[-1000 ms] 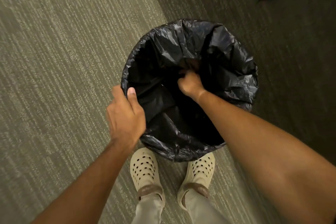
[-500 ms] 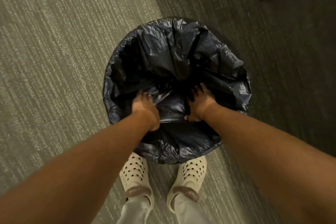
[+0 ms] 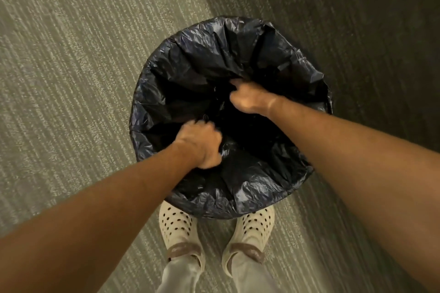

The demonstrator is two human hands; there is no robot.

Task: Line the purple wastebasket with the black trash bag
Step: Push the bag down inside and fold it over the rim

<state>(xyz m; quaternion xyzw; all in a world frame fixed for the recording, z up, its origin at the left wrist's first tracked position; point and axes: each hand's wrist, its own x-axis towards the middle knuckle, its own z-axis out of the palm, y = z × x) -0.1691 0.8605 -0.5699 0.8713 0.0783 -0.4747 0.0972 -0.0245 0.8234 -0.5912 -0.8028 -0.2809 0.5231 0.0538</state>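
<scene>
While the black trash bag [image 3: 250, 59] is lying draped over the whole rim of the wastebasket, hiding its purple wall, both hands are reaching down into the opening. The left hand [image 3: 200, 145] is curling into a fist, gripping a fold of the bag near the middle. The right hand [image 3: 250, 97] is pressing into the plastic further in, fingers bent, but whether it is pinching any is unclear. Two cream perforated clogs [image 3: 177, 226] are standing on the grey carpet [image 3: 71, 78] just beside the basket
</scene>
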